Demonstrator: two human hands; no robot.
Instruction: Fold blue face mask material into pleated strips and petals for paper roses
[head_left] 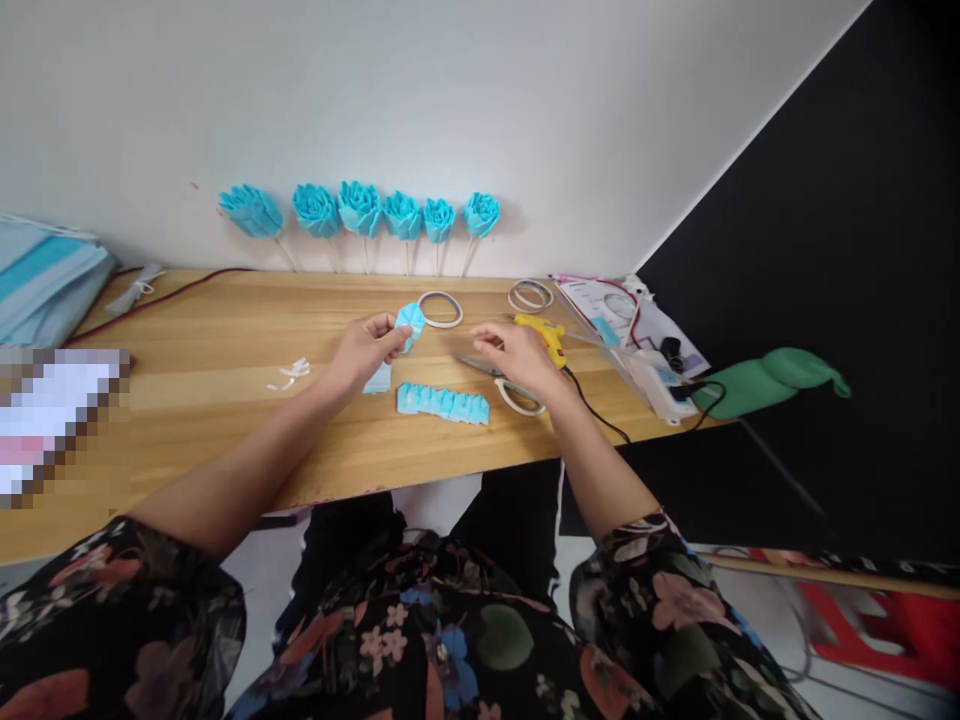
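Left grip (367, 345): thumb and fingers pinched together on a small folded light-blue piece, seemingly paper or thin fabric (412, 316), held above the wooden table (180, 320), near side of a flat white tape ring (450, 325). Right grip (521, 352): fingers loosely curled, tips close together; I cannot tell whether they have hold of anything thin. It hangs over the white-handled metal scissors (482, 366), left of the yellow glue gun (551, 338).

Nearer me: a row of overlapping folded light-blue pieces (442, 402); to its left, a flat light-blue stack (379, 378) partly hidden by my left hand.

Risks, my judgement:
1. Pinching too hard could crease the folded piece; too slack, and its folds could spring apart.
2. Lowering the right grip carelessly could bring my fingers onto the scissor blades.
3. Reaching right could knock the glue gun; if hot, its nozzle could burn me. Heat state not visible.
4. A dragging forearm or sleeve could scatter the row.
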